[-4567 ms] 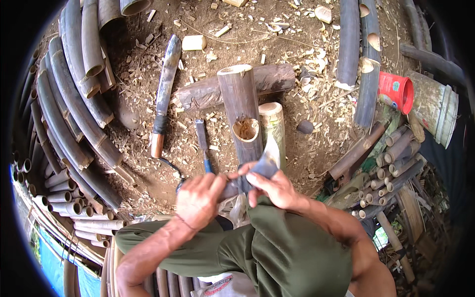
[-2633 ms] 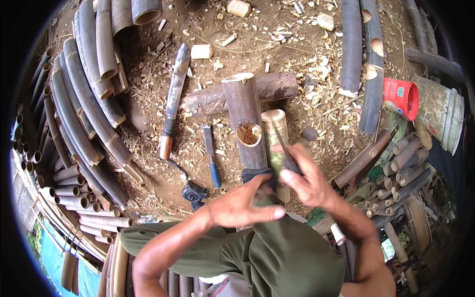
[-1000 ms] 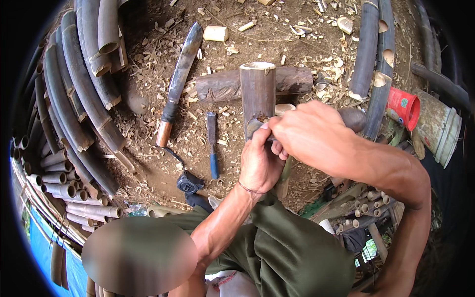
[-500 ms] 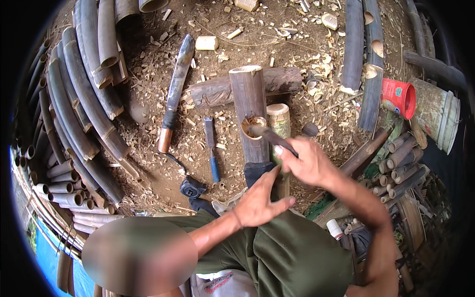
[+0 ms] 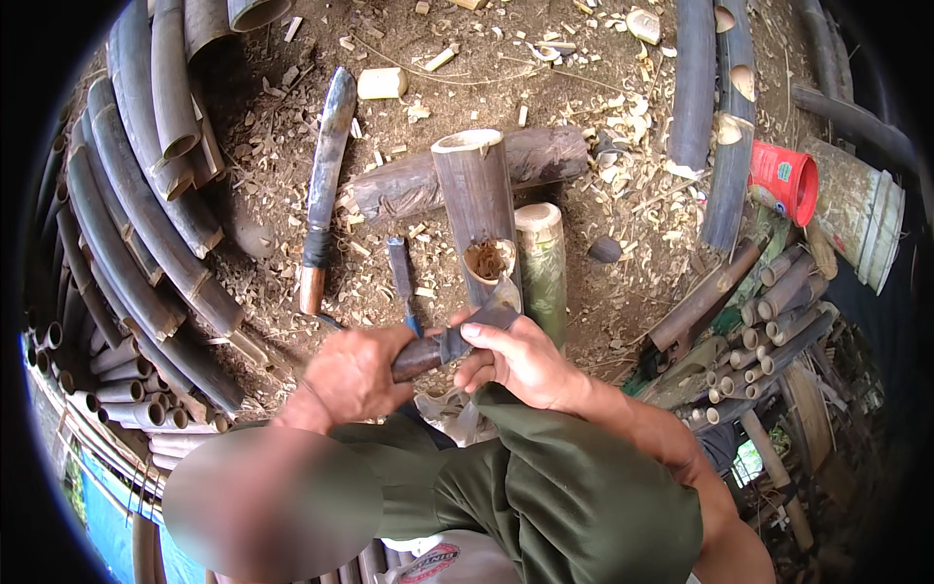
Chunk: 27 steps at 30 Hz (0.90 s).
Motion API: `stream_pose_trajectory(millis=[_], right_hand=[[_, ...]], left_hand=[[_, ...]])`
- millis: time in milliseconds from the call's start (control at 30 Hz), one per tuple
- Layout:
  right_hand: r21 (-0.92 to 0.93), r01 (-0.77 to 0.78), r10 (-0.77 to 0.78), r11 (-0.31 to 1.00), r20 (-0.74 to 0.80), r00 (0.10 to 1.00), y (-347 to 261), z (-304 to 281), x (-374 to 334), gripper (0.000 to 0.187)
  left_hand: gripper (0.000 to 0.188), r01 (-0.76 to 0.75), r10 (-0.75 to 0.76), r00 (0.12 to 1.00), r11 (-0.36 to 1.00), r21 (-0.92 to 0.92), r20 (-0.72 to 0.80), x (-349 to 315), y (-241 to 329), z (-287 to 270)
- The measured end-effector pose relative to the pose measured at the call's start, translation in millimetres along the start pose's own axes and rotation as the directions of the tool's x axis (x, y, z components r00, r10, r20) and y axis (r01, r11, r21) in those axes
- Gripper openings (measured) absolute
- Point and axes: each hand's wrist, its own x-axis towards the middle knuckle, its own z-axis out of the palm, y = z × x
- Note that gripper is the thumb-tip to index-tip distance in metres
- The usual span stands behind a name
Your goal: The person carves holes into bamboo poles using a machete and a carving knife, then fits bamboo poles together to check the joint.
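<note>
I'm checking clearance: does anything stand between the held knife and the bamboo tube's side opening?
Nothing visible does. The knife, in the left hand and right hand, reaches the side opening's lower edge in view; contact is unclear.

A head-worn fisheye looks down closely over lap [image 5: 593, 477] and ground [image 5: 595, 304]

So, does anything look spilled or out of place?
Pale wood chips lie strewn over the dirt around the bamboo tube, looking messy. At right, the red tub seems tipped over, opening sideways, though the bent view leaves that uncertain.
</note>
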Motion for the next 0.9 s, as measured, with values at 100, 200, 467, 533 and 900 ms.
stream_pose_trajectory(millis=[100, 200, 467, 533, 900], right_hand=[[-0.319, 0.034, -0.083, 0.947, -0.141, 0.987, -4, -2, -2, 0.026], [-0.586, 0.042, -0.233, 0.809, -0.254, 0.939, -3, -4, -3, 0.020], [-0.919, -0.026, -0.609, 0.394, -0.282, 0.741, 4, -13, 13, 0.022], [-0.939, 0.029, -0.640, 0.342, -0.210, 0.739, 19, -22, 11, 0.021], [0.260, 0.325, -0.370, 0.909, 0.147, 0.917, 9, 25, 39, 0.026]], left_hand=[[0.035, 0.065, -0.112, 0.977, 0.966, -0.249, -0.183, 5, 6, 72], [0.036, 0.042, -0.209, 0.935, 0.867, -0.496, -0.286, 20, 31, 118], [0.046, 0.030, -0.391, 0.865, 0.664, -0.748, -0.313, 64, 74, 165], [0.056, 0.011, -0.352, 0.858, 0.741, -0.672, -0.374, 58, 62, 167], [0.008, 0.109, 0.116, 0.904, 0.868, 0.484, -0.412, 18, 7, -28]])
